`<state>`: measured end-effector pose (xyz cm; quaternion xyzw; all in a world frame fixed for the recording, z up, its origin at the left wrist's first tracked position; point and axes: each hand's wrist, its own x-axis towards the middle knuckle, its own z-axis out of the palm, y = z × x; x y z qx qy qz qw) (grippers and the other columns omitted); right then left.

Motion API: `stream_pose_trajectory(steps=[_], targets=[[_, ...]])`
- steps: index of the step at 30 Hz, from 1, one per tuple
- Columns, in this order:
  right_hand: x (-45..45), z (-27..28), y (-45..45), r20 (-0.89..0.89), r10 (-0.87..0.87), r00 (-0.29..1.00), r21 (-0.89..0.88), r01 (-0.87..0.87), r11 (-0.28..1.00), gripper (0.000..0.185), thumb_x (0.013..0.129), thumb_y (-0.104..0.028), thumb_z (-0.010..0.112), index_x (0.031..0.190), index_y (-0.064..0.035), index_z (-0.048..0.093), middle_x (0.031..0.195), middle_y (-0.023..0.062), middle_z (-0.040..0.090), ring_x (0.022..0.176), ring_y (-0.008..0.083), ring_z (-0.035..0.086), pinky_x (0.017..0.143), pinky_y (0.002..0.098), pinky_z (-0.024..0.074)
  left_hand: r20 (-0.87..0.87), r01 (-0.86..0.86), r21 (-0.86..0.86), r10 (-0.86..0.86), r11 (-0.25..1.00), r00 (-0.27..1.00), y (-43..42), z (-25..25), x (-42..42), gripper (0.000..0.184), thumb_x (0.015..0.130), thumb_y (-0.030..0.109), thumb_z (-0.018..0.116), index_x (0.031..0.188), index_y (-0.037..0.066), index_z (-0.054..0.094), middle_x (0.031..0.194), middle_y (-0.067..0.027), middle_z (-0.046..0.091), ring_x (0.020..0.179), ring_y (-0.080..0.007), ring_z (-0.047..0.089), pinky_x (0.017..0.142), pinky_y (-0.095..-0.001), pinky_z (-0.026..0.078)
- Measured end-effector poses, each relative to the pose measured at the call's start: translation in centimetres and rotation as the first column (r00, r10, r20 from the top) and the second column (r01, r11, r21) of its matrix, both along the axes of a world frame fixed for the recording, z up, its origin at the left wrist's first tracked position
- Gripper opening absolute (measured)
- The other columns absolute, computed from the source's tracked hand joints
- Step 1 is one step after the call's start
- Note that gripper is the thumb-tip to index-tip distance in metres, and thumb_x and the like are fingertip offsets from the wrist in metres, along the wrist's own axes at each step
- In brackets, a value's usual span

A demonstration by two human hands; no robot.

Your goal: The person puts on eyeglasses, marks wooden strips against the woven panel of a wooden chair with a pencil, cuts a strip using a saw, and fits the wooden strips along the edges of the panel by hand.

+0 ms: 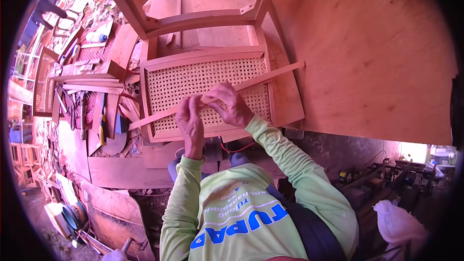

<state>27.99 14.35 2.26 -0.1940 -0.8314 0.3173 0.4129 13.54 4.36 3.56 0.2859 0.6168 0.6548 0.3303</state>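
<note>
A long, thin wooden strip [275, 73] runs at a slant across a woven cane panel [188, 79], its right end higher in view than its left. My left hand [190, 121] grips the strip near its middle between thumb and fingers. Close beside it, my right hand [227, 104] is closed on the same strip, fingers bent over it. Both hands are above the cane panel, which is set in a wooden seat frame [208, 54]. The frame belongs to a wooden chair whose back [200, 22] rises at the top of the view.
A large plywood sheet [372, 63] fills the right side. To the left lie wood offcuts [92, 84], a yellow-handled tool [102, 129], a plastic bottle [96, 37] and another cane-filled frame [44, 79]. Wood shavings cover the ground. A person's legs [48, 9] show at upper left.
</note>
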Motion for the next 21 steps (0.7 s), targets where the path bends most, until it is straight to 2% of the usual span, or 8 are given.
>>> stream_pose_trajectory(steps=[2, 4, 6, 7, 10, 14, 15, 21], targets=[[0.0, 0.7, 0.2, 0.063, -0.06, 0.996, 0.168, 0.049, 0.985, 0.041, 0.084, -0.01, 0.086, 0.122, -0.0051, 0.072, 0.117, 0.0132, 0.066, 0.112, 0.0363, 0.063, 0.099, 0.0491, 0.0531, -0.074, -0.098, -0.005, 0.097, 0.995, 0.992, -0.8, 2.2, -2.3, 0.024, 0.119, 0.016, 0.054, 0.12, 0.0, 0.071, 0.091, -0.0041, 0.07, 0.085, -0.0112, 0.065, 0.078, -0.0281, 0.054], [0.6, -0.3, 1.4, 0.211, -0.049, 0.976, 0.26, -0.007, 0.966, 0.048, 0.081, -0.017, 0.089, 0.126, -0.008, 0.073, 0.124, 0.0112, 0.064, 0.117, 0.0348, 0.061, 0.105, 0.0508, 0.0513, -0.399, -0.078, -0.143, 0.015, 0.987, 0.917, -2.4, 2.8, -5.6, 0.015, 0.115, 0.009, 0.056, 0.122, 0.002, 0.067, 0.096, -0.009, 0.07, 0.089, -0.0203, 0.069, 0.079, -0.0356, 0.055], [0.6, -1.2, 1.8, 0.289, -0.024, 0.957, 0.267, -0.057, 0.962, 0.048, 0.08, -0.016, 0.089, 0.125, -0.0089, 0.073, 0.124, 0.0099, 0.064, 0.117, 0.0334, 0.061, 0.104, 0.0502, 0.0513, -0.838, -0.016, -0.037, -0.022, 0.999, 0.545, -3.1, 1.5, -8.2, 0.016, 0.105, 0.005, 0.067, 0.122, 0.003, 0.065, 0.104, -0.0125, 0.068, 0.1, -0.031, 0.067, 0.086, -0.0422, 0.054], [0.8, -1.7, 2.3, 0.305, -0.016, 0.952, 0.276, -0.072, 0.959, 0.047, 0.08, -0.016, 0.089, 0.125, -0.0091, 0.074, 0.124, 0.0094, 0.064, 0.116, 0.0331, 0.061, 0.103, 0.0497, 0.0516, -0.881, 0.012, -0.224, -0.208, 0.974, 0.425, -3.8, 2.2, -8.9, 0.03, 0.099, 0.01, 0.076, 0.127, 0.006, 0.066, 0.114, -0.0152, 0.066, 0.11, -0.0359, 0.064, 0.094, -0.0453, 0.053], [1.0, -2.9, 2.8, 0.303, -0.036, 0.952, 0.312, -0.063, 0.948, 0.041, 0.082, -0.012, 0.087, 0.121, -0.0093, 0.074, 0.119, 0.007, 0.065, 0.112, 0.0306, 0.062, 0.097, 0.0464, 0.0537, -0.925, 0.065, -0.273, -0.28, 0.96, 0.255, -4.0, 0.6, -9.9, 0.037, 0.094, 0.011, 0.079, 0.128, 0.007, 0.065, 0.12, -0.0136, 0.065, 0.116, -0.0366, 0.061, 0.098, -0.0481, 0.051], [-0.4, -3.2, 2.7, 0.28, -0.039, 0.959, 0.293, -0.047, 0.955, 0.035, 0.082, -0.006, 0.085, 0.116, -0.0063, 0.073, 0.113, 0.0084, 0.065, 0.107, 0.0318, 0.063, 0.093, 0.046, 0.0552, -0.906, 0.019, -0.368, -0.363, 0.93, 0.216, -4.2, -1.4, -11.7, 0.027, 0.091, 0.002, 0.072, 0.117, 0.007, 0.065, 0.118, -0.0134, 0.063, 0.112, -0.0373, 0.06, 0.094, -0.049, 0.051], [-0.6, -3.2, 2.7, 0.277, -0.034, 0.96, 0.285, -0.048, 0.957, 0.035, 0.083, -0.005, 0.084, 0.116, -0.0056, 0.072, 0.113, 0.0091, 0.065, 0.107, 0.0323, 0.063, 0.093, 0.0464, 0.0553, -0.928, 0.007, -0.311, -0.306, 0.95, 0.211, -4.3, -1.2, -12.1, 0.016, 0.092, 0.006, 0.07, 0.107, 0.011, 0.064, 0.107, -0.0108, 0.061, 0.107, -0.0344, 0.06, 0.091, -0.0491, 0.048], [0.1, -2.2, 3.0, 0.312, -0.015, 0.95, 0.242, -0.065, 0.968, 0.041, 0.084, 0.001, 0.08, 0.123, -0.0041, 0.07, 0.116, 0.0117, 0.064, 0.111, 0.0347, 0.061, 0.098, 0.0475, 0.0541, -0.929, -0.118, -0.345, -0.32, 0.931, 0.188, -8.6, -0.6, -17.6, 0.019, 0.092, 0.006, 0.071, 0.11, 0.009, 0.065, 0.11, -0.012, 0.062, 0.108, -0.0354, 0.06, 0.093, -0.0501, 0.049]])
